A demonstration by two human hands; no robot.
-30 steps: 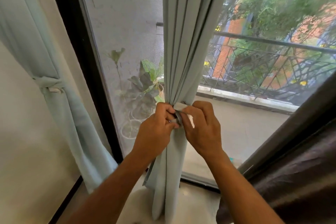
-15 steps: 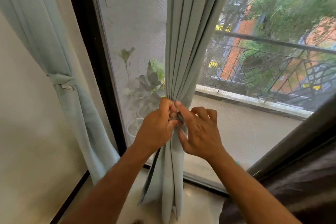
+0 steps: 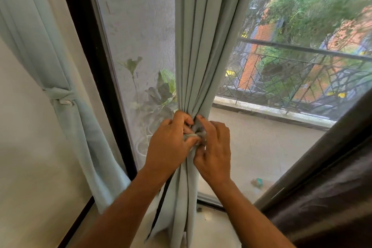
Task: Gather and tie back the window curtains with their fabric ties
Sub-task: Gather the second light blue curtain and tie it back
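- Middle curtain (image 3: 198,46), pale blue-green, hung in front of the window (image 3: 138,26) and was bunched tight at its waist, w/ pleats fanning out above and below.
- Left hand (image 3: 169,145) was closed on the gathered cloth from the left; thumb and fingers curled in, pinching a bit of the fabric tie (image 3: 198,136) at the bunch.
- Right hand (image 3: 215,151) sat just beside it on the right, touching the same spot; index finger stretched up along the bunch, other fingers bent, thumb pressed into the tie. Looked like a grip on the tie, but the exact hold was hidden btwn the two hands.
- Tie itself mostly covered by fingers; only a small crumpled grey-green piece showed, so couldn't tell if knotted.
- Curtain's lower part fell to the sill (image 3: 211,227) btwn the forearms.
- Second curtain (image 3: 66,127), far left against the wall (image 3: 30,167), was already cinched by its own tie (image 3: 58,94), w/ a small white tab just below the band.
- Dark window frame (image 3: 94,78) stood btwn the two curtains.
- Outside: potted plants (image 3: 159,94) behind the mesh, balcony railing (image 3: 302,50), trees beyond, blurred.
- Dark brown fabric (image 3: 332,197) filled the lower right corner.
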